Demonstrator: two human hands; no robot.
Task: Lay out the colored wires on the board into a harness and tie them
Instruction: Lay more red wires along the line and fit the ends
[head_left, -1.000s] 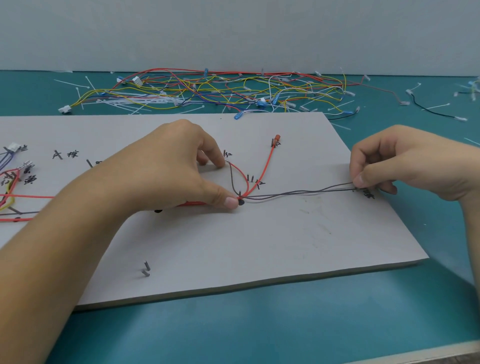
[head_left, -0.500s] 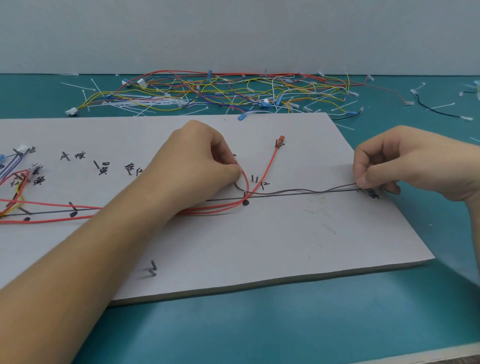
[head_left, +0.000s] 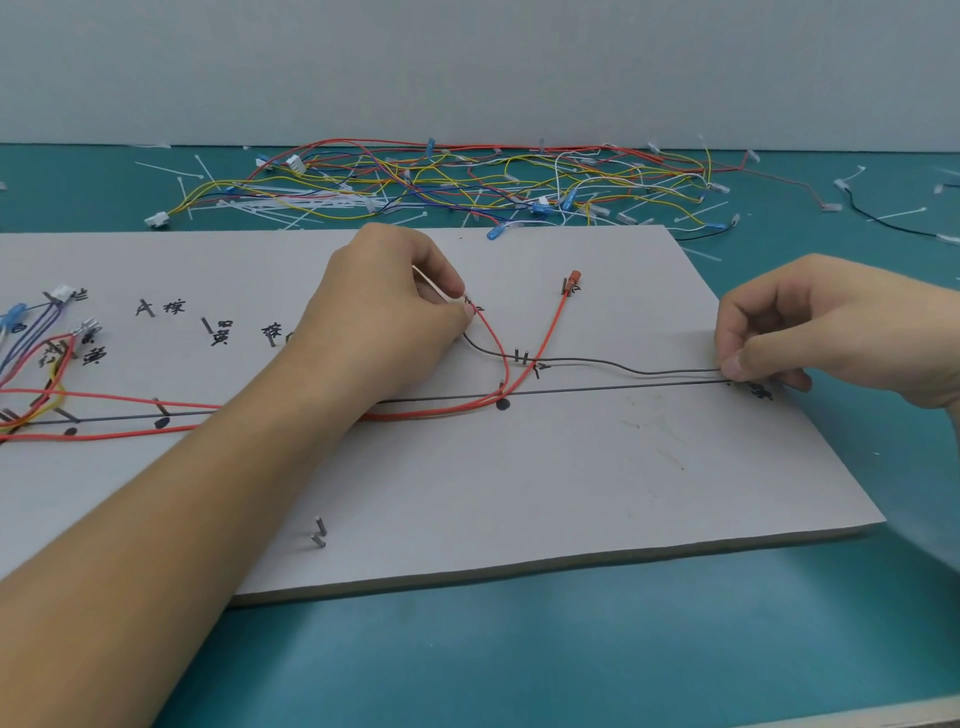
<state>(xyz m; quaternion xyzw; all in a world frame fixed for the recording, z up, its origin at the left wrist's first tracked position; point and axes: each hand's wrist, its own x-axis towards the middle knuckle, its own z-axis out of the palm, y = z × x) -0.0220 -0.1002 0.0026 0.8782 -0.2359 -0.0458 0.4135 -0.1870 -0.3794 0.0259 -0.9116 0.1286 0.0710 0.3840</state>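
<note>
At the left edge of the frame, a cluster of red, yellow and blue wires (head_left: 36, 400) was laid among pins on the grey board (head_left: 467, 493). At centre, the left hand (head_left: 395, 317) was curled, and a red wire (head_left: 491, 338) was pinched between its thumb and forefinger. Above it, across the upper centre, a pile of loose wires (head_left: 441, 182) was spread on the teal table (head_left: 519, 649). Further right, a dark wire (head_left: 623, 366) was stretched across the board, its end pinched by the right hand (head_left: 810, 332) at the board's right edge.
</note>
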